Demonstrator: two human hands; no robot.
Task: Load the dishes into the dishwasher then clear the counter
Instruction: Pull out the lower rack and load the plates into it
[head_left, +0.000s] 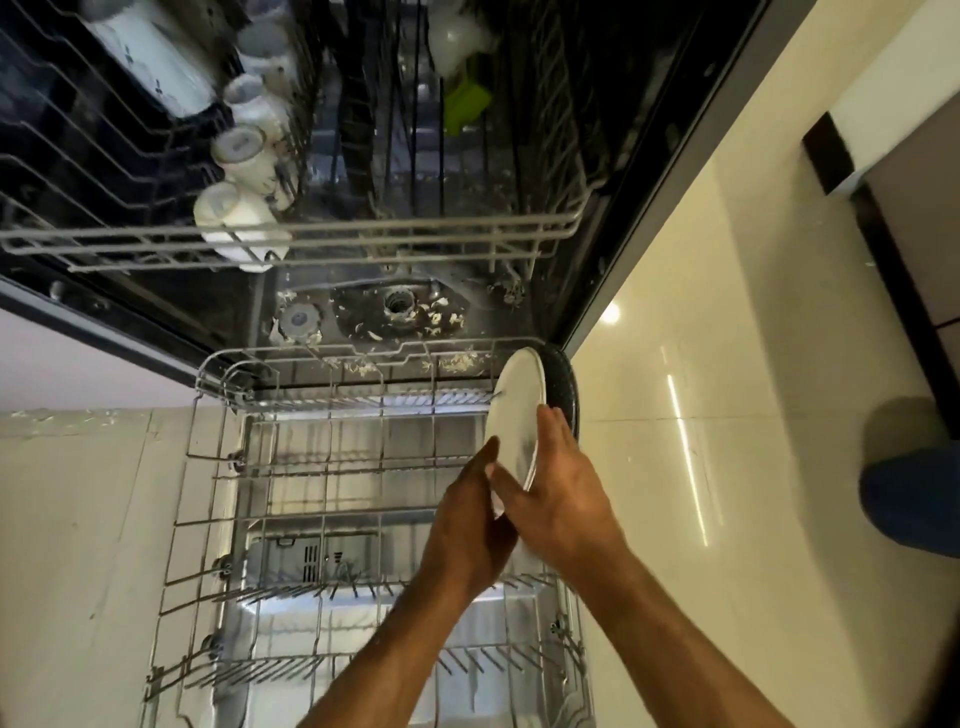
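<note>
from the head view i see both hands meeting on a white plate (514, 415) held on edge over the right side of the pulled-out lower rack (332, 467). my right hand (561, 488) wraps the plate's near rim, thumb across the face and fingers curled behind, so it grips the plate. my left hand (470, 525) comes up from below with fingers fairly straight, the tips lying against the plate's lower edge; it touches rather than grips, as far as i can tell. the plate stands nearly upright, tilted a little, its far rim near the rack's back right corner, and i cannot tell whether its lower edge sits between the tines or hangs just above them. just behind it, touching or nearly so, stands a dark speckled round dish (563, 384), also on edge, against the rack's right side. the rest of the lower rack shows bare tines over the shiny steel door (311, 519). the upper rack (291, 239) is slid out above the tub, carrying a row of white cups (244, 150) on the left, and a green item (467, 101) further back. pale food scraps lie scattered round the filter (400, 306) on the tub floor. glossy cream floor tiles (727, 415) run along the right
</note>
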